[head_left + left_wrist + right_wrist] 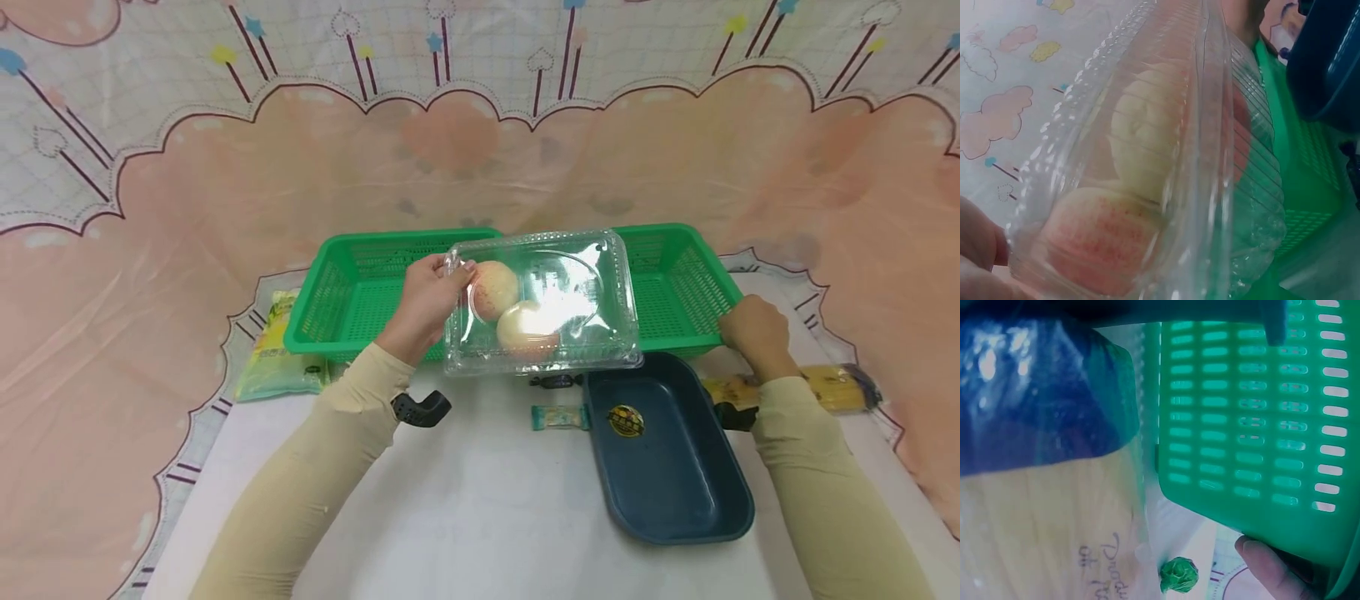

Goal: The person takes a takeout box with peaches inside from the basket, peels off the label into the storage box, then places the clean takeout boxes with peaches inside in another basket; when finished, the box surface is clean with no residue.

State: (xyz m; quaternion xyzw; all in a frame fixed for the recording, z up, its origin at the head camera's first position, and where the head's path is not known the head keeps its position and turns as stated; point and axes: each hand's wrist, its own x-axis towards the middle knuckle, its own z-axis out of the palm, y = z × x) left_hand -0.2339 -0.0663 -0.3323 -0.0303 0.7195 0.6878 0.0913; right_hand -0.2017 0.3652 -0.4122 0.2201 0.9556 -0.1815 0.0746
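My left hand [431,300] grips the left edge of a clear plastic clamshell box [577,304], raised above the table and tilted. Two peaches [491,290] show through its lid. The left wrist view has the box close up, with the peaches [1100,244] behind ribbed plastic and my fingers [982,262] at its corner. At the front right corner of the right green basket [667,287], my right hand [756,336] holds the rim. A digit [1266,565] is at that basket's lower edge in the right wrist view. The box partly hides both baskets.
Another green basket [352,300] stands at the left, beside a yellow-green bag [281,358]. A dark blue tray [667,458] lies in front, near a small teal-wrapped sweet [560,417]. A yellow package [832,387] is under the right forearm. Patterned cloth [540,167] hangs behind.
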